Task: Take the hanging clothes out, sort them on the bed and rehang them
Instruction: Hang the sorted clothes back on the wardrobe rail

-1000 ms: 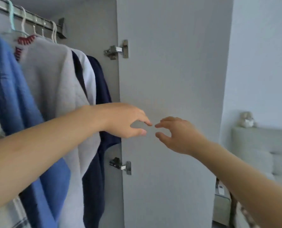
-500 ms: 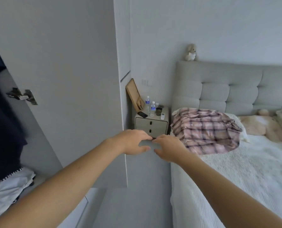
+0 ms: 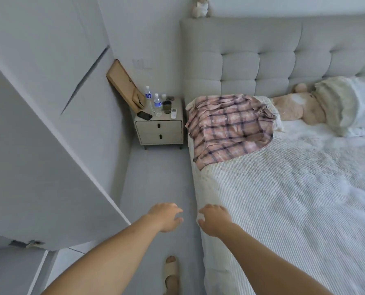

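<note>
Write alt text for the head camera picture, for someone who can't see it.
Two bare forearms reach forward, the left hand and right hand both empty with loosely spread fingers, beside a white-covered bed. A pink plaid shirt lies crumpled near the grey padded headboard, and a small cream two-drawer nightstand holds bottles and a phone.

Own body, head view: two bare arms, one foot in a slide sandal.

Both my forearms are uncovered up to the frame edge; no sleeve, cuff or fabric shows on either. My left hand and my right hand carry no rings, and no watch or band sits on the wrists. Nails short, unpainted as far as I can tell. Below, my foot wears a cream open-toe slide sandal with one broad strap.
</note>
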